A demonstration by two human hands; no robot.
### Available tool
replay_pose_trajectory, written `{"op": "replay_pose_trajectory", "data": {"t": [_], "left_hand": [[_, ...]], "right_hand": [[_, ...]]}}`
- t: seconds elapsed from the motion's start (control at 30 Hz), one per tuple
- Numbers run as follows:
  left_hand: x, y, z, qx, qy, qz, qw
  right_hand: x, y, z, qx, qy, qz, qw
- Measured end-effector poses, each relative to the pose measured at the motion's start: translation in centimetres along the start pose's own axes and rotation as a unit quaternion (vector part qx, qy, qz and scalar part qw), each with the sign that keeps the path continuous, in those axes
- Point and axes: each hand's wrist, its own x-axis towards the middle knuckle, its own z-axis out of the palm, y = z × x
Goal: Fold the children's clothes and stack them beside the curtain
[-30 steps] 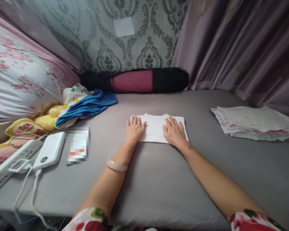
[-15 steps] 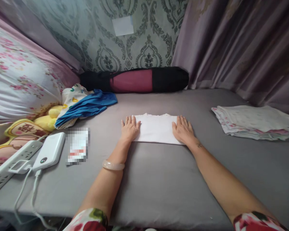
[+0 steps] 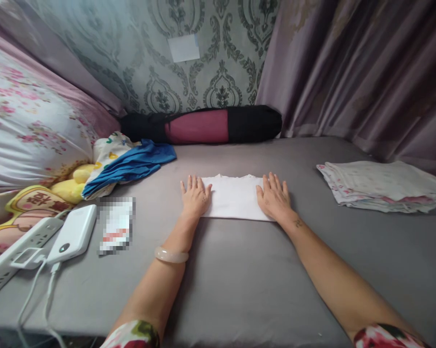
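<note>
A white folded cloth [image 3: 234, 198], perhaps a garment, lies flat on the grey sheet in front of me, its far edge slightly uneven. My left hand [image 3: 196, 195] rests palm down over its left end, fingers stretched out and pointing away from me. Over the right end lies my right hand [image 3: 275, 197], also flat with the fingers apart. Both ends of the cloth are partly hidden under the hands. Neither hand grips anything.
Right of my arms sits a stack of folded cloths [image 3: 381, 186]. On the left are a blue cloth [image 3: 131, 166], a white power bank [image 3: 73, 232] with cables, a power strip [image 3: 20, 251] and a blurred packet [image 3: 115, 224]. A black and maroon long bag [image 3: 199, 125] lies along the wall.
The view has tilted slightly, so everything sits a little lower. My right hand's fingers look a bit more spread and slightly raised; both hands stay at the cloth's ends.
</note>
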Motion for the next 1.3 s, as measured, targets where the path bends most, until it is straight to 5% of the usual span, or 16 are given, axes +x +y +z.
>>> {"op": "replay_pose_trajectory", "data": {"t": [0.1,0.33,0.67,0.97,1.3], "left_hand": [[-0.3,1.2,-0.3,-0.001,0.027,0.045,0.999],[-0.6,2.0,0.6,-0.028,-0.054,0.059,0.996],[-0.6,1.8,0.4,-0.022,-0.036,0.064,0.997],[-1.7,4.5,0.4,-0.033,-0.033,0.178,0.983],[-1.8,4.6,0.9,-0.069,-0.031,0.188,0.979]], "right_hand": [[-0.1,-0.8,0.0,0.012,-0.001,-0.017,1.0],[-0.4,-1.1,1.1,0.014,-0.022,-0.006,1.0],[-0.5,-1.5,0.5,0.014,-0.003,-0.009,1.0],[-1.1,-3.2,0.5,0.036,-0.02,-0.061,0.997],[-1.2,-3.2,0.5,0.013,-0.024,-0.061,0.998]]}}
